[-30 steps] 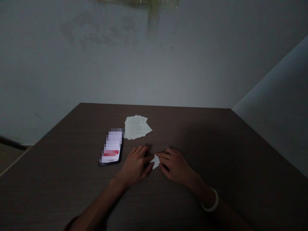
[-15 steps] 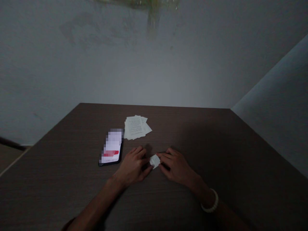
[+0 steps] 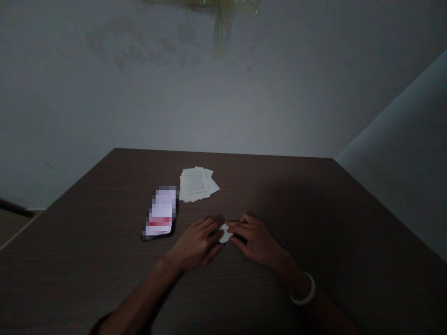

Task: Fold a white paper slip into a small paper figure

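Observation:
A small folded piece of white paper (image 3: 225, 234) lies low over the table between my two hands. The fingers of my left hand (image 3: 198, 244) are bent against its left edge, covering part of it. From the other side, the fingertips of my right hand (image 3: 254, 239) press on its right part. Both hands rest close to the tabletop, and the exact folds under the fingers are hidden. A pale beaded bracelet (image 3: 307, 293) circles my right wrist.
On the dark wooden table (image 3: 279, 288), a phone (image 3: 162, 209) with a lit, blurred screen lies left of my hands. Just beyond it is a loose stack of printed paper sheets (image 3: 195, 185). A stained grey wall (image 3: 223, 107) rises behind the table's far edge.
My left hand has shifted slightly right and its fingers reach further over the paper. Less of the paper shows, and its outline has changed. My right hand stays nearly in place.

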A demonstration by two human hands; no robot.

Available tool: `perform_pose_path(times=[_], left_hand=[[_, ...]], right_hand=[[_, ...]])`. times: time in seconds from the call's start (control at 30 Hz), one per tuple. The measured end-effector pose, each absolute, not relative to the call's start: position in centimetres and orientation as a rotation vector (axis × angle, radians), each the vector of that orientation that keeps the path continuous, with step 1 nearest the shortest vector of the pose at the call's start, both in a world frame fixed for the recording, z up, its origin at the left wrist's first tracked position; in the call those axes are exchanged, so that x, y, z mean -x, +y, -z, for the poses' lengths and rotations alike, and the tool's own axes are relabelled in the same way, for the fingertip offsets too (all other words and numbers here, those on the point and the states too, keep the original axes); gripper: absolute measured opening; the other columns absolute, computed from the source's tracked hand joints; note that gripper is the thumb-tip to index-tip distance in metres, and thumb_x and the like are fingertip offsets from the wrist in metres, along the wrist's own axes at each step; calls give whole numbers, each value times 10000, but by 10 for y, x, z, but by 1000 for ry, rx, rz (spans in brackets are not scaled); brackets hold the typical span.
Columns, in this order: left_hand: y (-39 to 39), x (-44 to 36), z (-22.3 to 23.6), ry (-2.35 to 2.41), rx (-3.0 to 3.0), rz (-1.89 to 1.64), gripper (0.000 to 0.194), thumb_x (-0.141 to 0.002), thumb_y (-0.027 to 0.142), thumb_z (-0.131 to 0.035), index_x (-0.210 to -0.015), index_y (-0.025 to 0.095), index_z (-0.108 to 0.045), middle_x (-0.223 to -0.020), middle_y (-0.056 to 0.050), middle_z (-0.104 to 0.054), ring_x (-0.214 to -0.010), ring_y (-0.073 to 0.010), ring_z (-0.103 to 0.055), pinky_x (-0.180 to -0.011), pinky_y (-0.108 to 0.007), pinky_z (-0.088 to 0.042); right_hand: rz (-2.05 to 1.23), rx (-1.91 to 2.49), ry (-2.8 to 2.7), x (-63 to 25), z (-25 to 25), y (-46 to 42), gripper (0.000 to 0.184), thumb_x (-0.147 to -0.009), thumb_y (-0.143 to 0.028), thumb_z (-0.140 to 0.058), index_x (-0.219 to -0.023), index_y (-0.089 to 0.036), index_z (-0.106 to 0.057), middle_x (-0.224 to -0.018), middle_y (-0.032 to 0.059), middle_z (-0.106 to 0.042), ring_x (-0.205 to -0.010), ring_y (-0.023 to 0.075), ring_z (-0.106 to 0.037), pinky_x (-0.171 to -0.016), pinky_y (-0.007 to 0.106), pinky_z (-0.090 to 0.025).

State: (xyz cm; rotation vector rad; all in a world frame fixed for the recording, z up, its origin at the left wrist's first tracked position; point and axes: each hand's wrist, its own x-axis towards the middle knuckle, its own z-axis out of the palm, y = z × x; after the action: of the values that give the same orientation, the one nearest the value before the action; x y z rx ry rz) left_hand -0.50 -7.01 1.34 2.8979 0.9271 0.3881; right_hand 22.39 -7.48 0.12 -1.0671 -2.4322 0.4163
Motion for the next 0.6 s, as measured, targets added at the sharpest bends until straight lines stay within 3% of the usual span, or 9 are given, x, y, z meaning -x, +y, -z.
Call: perform_pose_path(times=[0.33, 0.6], left_hand=[[-69, -1, -6, 909, -3019, -451, 192, -954, 191, -475, -899, 130, -649, -841, -73, -614, -802, -226, -576, -693, -374, -514], [-70, 0, -3, 1025, -2853, -532, 147, -924, 176, -532, -892, 143, -671, -882, -72, -622, -852, -230, -560, -733, -372, -497]], right_hand=[[-334, 1115, -2415, -224, -3, -74, 214, -886, -299, -627, -1080, -236, -691, -1247, 53, -637, -1039, 231, -530, -894, 394, -453], [-284, 1097, -2394, -226, 2, -74, 169, -918, -273, -598, -1030, -235, -719, -1186, 40, -655, -1005, 221, -532, -879, 377, -467]])
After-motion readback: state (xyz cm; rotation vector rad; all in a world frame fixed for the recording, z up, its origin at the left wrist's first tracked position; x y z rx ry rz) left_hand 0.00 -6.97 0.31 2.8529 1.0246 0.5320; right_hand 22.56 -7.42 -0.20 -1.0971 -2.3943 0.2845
